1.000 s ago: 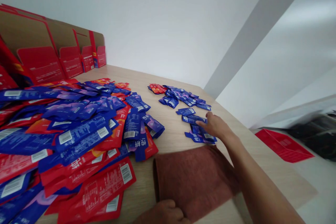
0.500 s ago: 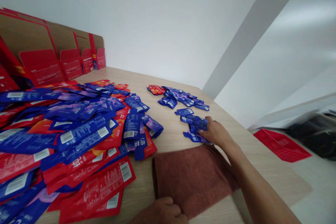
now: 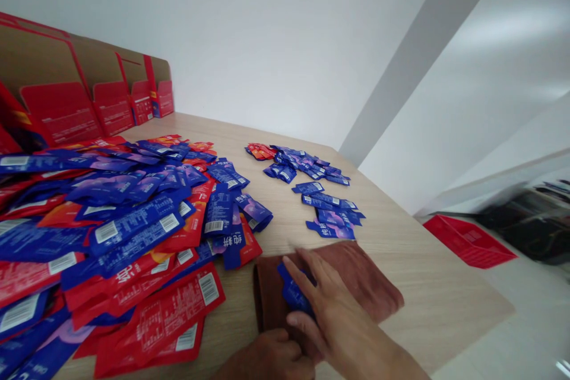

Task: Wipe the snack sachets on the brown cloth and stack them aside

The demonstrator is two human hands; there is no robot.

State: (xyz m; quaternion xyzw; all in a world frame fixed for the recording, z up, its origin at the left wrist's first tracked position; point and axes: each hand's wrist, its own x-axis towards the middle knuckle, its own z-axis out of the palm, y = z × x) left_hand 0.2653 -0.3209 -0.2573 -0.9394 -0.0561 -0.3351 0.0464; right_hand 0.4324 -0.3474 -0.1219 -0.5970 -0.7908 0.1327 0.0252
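A folded brown cloth (image 3: 369, 282) lies on the table in front of me. My left hand (image 3: 271, 356) is closed at its near left edge, and the fingers appear to grip the fabric. Over the cloth, my right hand (image 3: 325, 297) has its fingers around a blue sachet (image 3: 294, 297), part of which the hand hides. Just beyond the cloth is a small group of blue sachets (image 3: 333, 217), some overlapping. To the left spreads a big heap of blue and red sachets (image 3: 133, 231), several showing barcodes.
Farther back sit a small red bunch (image 3: 260, 151) and a blue bunch (image 3: 307, 163) of sachets. Red cardboard boxes (image 3: 111, 107) with open fronts stand at the back left against the wall. Off the table's right edge is a red box (image 3: 469, 241), beside blurred dark objects.
My right hand has drawn a blue sachet from the group beyond the cloth back toward me, over the cloth. My left hand has stayed at the cloth's near edge.
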